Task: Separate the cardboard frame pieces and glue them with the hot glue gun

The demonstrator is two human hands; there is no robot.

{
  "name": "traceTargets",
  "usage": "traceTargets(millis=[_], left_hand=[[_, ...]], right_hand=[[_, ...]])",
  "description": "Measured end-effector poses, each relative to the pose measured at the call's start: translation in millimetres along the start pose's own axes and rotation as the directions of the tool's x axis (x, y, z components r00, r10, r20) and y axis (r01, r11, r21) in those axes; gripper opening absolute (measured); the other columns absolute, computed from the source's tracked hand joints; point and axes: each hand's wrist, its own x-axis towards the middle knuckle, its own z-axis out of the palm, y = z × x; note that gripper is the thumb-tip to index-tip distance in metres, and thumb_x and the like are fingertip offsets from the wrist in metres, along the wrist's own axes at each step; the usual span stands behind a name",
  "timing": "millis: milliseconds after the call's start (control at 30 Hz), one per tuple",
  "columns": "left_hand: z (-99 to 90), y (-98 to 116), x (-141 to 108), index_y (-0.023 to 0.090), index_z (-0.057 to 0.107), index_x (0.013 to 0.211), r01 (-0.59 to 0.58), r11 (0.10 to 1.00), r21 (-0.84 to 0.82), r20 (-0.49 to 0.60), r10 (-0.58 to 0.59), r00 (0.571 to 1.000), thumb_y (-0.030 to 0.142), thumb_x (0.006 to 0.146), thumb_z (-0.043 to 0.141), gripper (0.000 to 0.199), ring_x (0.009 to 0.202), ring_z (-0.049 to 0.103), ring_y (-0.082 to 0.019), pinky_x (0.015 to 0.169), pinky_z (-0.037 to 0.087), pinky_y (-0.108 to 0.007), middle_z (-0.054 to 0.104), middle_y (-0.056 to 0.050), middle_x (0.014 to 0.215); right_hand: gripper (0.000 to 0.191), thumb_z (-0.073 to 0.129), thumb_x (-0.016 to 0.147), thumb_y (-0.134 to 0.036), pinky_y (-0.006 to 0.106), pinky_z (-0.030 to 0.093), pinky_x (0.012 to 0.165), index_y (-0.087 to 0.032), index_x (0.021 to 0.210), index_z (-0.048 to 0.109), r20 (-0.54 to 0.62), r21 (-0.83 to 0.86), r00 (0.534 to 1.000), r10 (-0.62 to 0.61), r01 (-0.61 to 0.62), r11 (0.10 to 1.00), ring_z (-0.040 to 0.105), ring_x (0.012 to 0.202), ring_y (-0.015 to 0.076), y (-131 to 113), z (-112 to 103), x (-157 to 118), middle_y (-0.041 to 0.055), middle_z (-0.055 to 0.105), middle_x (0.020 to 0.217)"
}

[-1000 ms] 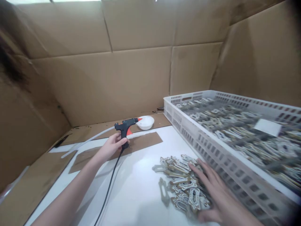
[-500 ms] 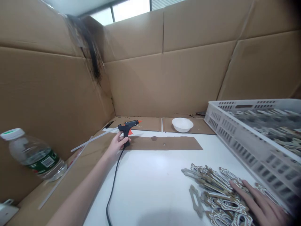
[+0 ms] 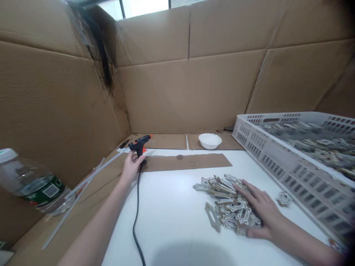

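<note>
1. Here is the left hand (image 3: 133,165), fingers and thumb closed around the handle of a black glue gun (image 3: 142,140), a firm hold with the orange nozzle pointing right and away from the person.
2. Across to the right hand (image 3: 262,207): fingers spread, thumb set well apart, the palm turned down over the right side of a heap of ornate openwork pieces (image 3: 222,205). The fingertips meet the heap; whether they pinch any single piece, I cannot tell.
3. That heap sits on the white tabletop (image 3: 172,210), pieces overlapping at all angles, one greyer piece (image 3: 213,217) lying at its left edge.
4. Out beyond the right hand, a small loose piece (image 3: 284,199) lies by itself, near the crate.
5. Back to the gun: a long pale glue stick (image 3: 112,159) juts from its rear, and a black cord (image 3: 135,225) curves down from the handle towards the person.
6. Just beside the gun, a brown cardboard strip (image 3: 166,163) stretches right across the white surface.
7. Behind the strip, a white bowl (image 3: 210,141) stands upright.
8. Far right, a white slatted crate (image 3: 277,166) holds rows of similar pieces.
9. Far left, a green-labelled clear bottle (image 3: 46,192) leans, with cardboard walls (image 3: 158,99) rising all around.
</note>
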Motion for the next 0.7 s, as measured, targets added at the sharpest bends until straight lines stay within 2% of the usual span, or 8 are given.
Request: traceTargets(millis=[133, 233, 300, 367, 433, 533, 633, 700], left_hand=[[-4.4, -13.3, 7.6, 0.017, 0.045, 0.107, 0.003, 0.983, 0.185, -0.108, 0.018, 0.994, 0.048, 0.067, 0.053, 0.052, 0.069, 0.056, -0.018, 0.060, 0.041, -0.025, 0.059, -0.004, 0.076], [-9.3, -20.5, 13.6, 0.017, 0.050, 0.101, 0.038, 0.941, 0.338, -0.148, 0.014, 0.989, 0.043, 0.065, 0.055, 0.045, 0.069, 0.056, -0.022, 0.063, 0.041, -0.030, 0.059, -0.004, 0.070], [-14.1, -23.9, 17.3, 0.018, 0.051, 0.101, 0.065, 0.908, 0.415, -0.170, 0.007, 0.985, 0.040, 0.066, 0.055, 0.041, 0.072, 0.057, -0.024, 0.065, 0.041, -0.031, 0.060, -0.005, 0.072], [-21.1, -27.1, 20.4, 0.020, 0.050, 0.103, 0.102, 0.873, 0.477, -0.211, 0.001, 0.978, 0.039, 0.068, 0.053, 0.040, 0.077, 0.058, -0.026, 0.067, 0.042, -0.033, 0.062, -0.007, 0.077], [-30.4, -30.4, 22.8, 0.020, 0.049, 0.105, 0.151, 0.836, 0.527, -0.269, -0.004, 0.963, 0.039, 0.069, 0.051, 0.040, 0.081, 0.058, -0.027, 0.069, 0.042, -0.034, 0.063, -0.008, 0.081], [-45.0, -34.9, 25.7, 0.018, 0.046, 0.108, 0.220, 0.788, 0.575, -0.351, -0.005, 0.936, 0.040, 0.072, 0.048, 0.042, 0.083, 0.058, -0.027, 0.071, 0.043, -0.035, 0.063, -0.010, 0.087], [-53.8, -37.1, 30.8, 0.018, 0.044, 0.110, 0.260, 0.752, 0.606, -0.393, -0.002, 0.919, 0.040, 0.074, 0.046, 0.043, 0.086, 0.058, -0.027, 0.071, 0.044, -0.033, 0.062, -0.011, 0.093], [-54.3, -36.9, 37.2, 0.018, 0.043, 0.111, 0.275, 0.730, 0.626, -0.400, -0.002, 0.917, 0.040, 0.075, 0.045, 0.043, 0.088, 0.058, -0.027, 0.072, 0.044, -0.034, 0.062, -0.012, 0.095]], right_hand=[[0.096, 0.061, 0.051, -0.058, 0.058, 0.020, 0.092, -0.025, 0.132, 0.023, -0.144, -0.170, 0.987, 0.066, -0.090, 0.981, 0.021, 0.121, 0.0419, 5.2, -5.5, -10.3, 0.0165, 0.020, 0.137], [0.081, 0.056, 0.060, -0.054, 0.054, 0.029, 0.090, -0.019, 0.129, 0.030, -0.209, -0.221, 0.969, 0.131, -0.178, 0.959, 0.028, 0.119, 0.0411, 27.3, 1.9, -36.6, 0.0208, 0.030, 0.131], [0.082, 0.051, 0.064, -0.053, 0.054, 0.031, 0.088, -0.015, 0.131, 0.024, -0.242, -0.237, 0.961, 0.137, -0.196, 0.952, 0.029, 0.118, 0.0409, 46.0, 12.6, -54.4, 0.0225, 0.035, 0.128], [0.083, 0.049, 0.068, -0.051, 0.053, 0.031, 0.090, -0.013, 0.134, 0.016, -0.213, -0.247, 0.966, 0.146, -0.197, 0.949, 0.027, 0.120, 0.0391, 62.1, 24.4, -66.4, 0.0216, 0.033, 0.130], [0.082, 0.048, 0.068, -0.050, 0.054, 0.030, 0.090, -0.012, 0.134, 0.016, -0.218, -0.238, 0.968, 0.121, -0.173, 0.956, 0.028, 0.119, 0.0401, 72.2, 33.8, -71.1, 0.0215, 0.032, 0.131], [0.079, 0.047, 0.070, -0.046, 0.052, 0.031, 0.091, -0.015, 0.135, 0.013, -0.210, -0.180, 0.975, 0.075, -0.114, 0.977, 0.031, 0.118, 0.0396, 73.6, 39.6, -68.7, 0.0186, 0.024, 0.136], [0.079, 0.044, 0.074, -0.042, 0.050, 0.031, 0.093, -0.017, 0.137, 0.002, -0.188, -0.097, 0.974, 0.123, -0.143, 0.985, 0.026, 0.122, 0.0368, 61.9, 36.3, -61.9, 0.0141, 0.015, 0.140], [0.080, 0.043, 0.075, -0.041, 0.049, 0.031, 0.093, -0.016, 0.136, -0.003, -0.174, -0.044, 0.975, 0.141, -0.151, 0.988, 0.028, 0.121, 0.0364, 50.4, 31.7, -55.9, 0.0143, 0.016, 0.140]])
